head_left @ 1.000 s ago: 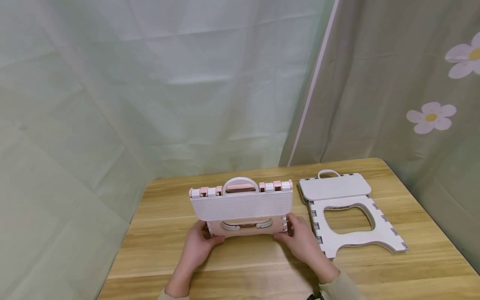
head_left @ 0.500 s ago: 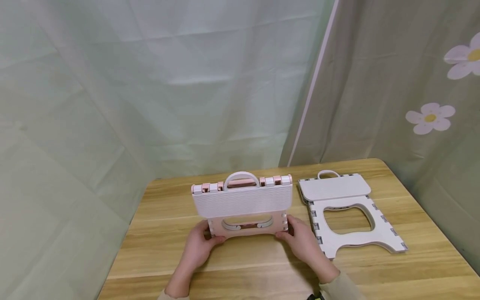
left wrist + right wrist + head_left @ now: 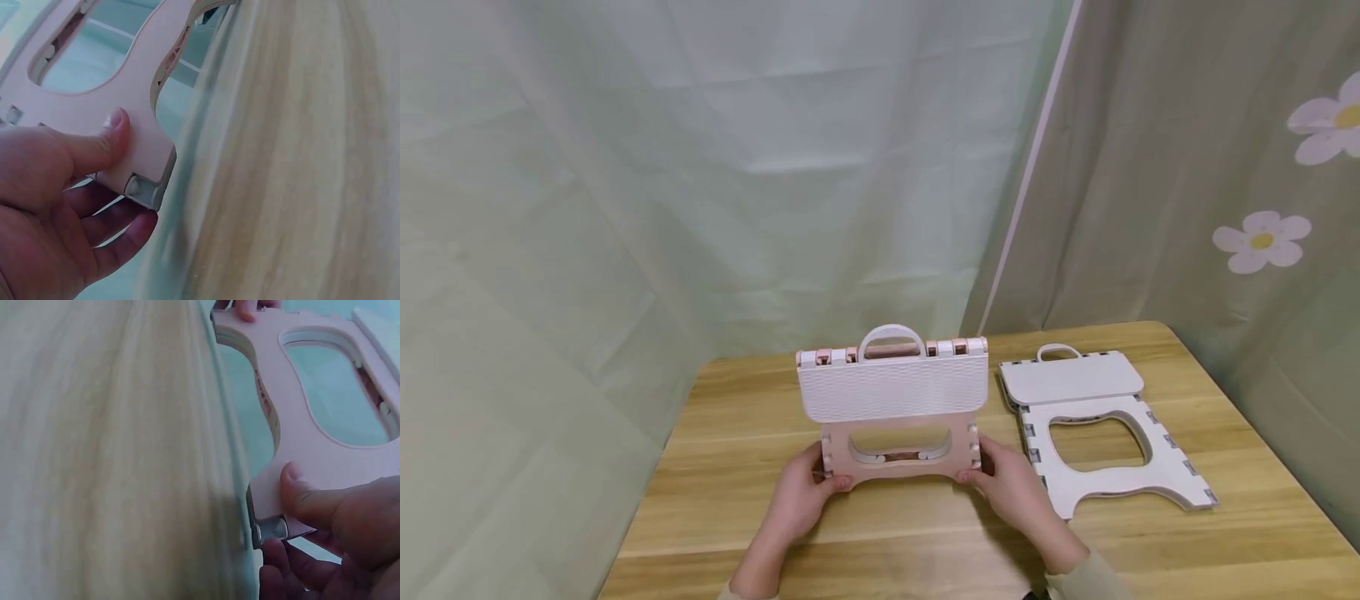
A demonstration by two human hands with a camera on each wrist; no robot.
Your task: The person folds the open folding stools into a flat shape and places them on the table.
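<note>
A folded pink and white folding stool [image 3: 895, 387] stands nearly upright over the middle of the table, its white arched handle [image 3: 891, 333] at the top. My left hand [image 3: 801, 493] grips its lower left corner. The left wrist view shows that thumb flat on the pink leg panel [image 3: 140, 94] and the fingers curled behind. At the lower right corner my right hand [image 3: 1011, 487] pinches the stool the same way, with the thumb [image 3: 306, 497] on the front face in the right wrist view. The leg ends are close over the wooden table.
A second folding stool [image 3: 1120, 479], white with grey hinges, lies folded flat at the right of the wooden table [image 3: 715, 517]. Pale green curtains [image 3: 820, 183] hang behind the table and to its left. A curtain with daisies [image 3: 1262, 242] hangs at the right.
The pink and white stool has tilted more upright, its handle rising and more of the pink leg panel showing. Both hands keep their grip and have shifted slightly right. The second stool stays put.
</note>
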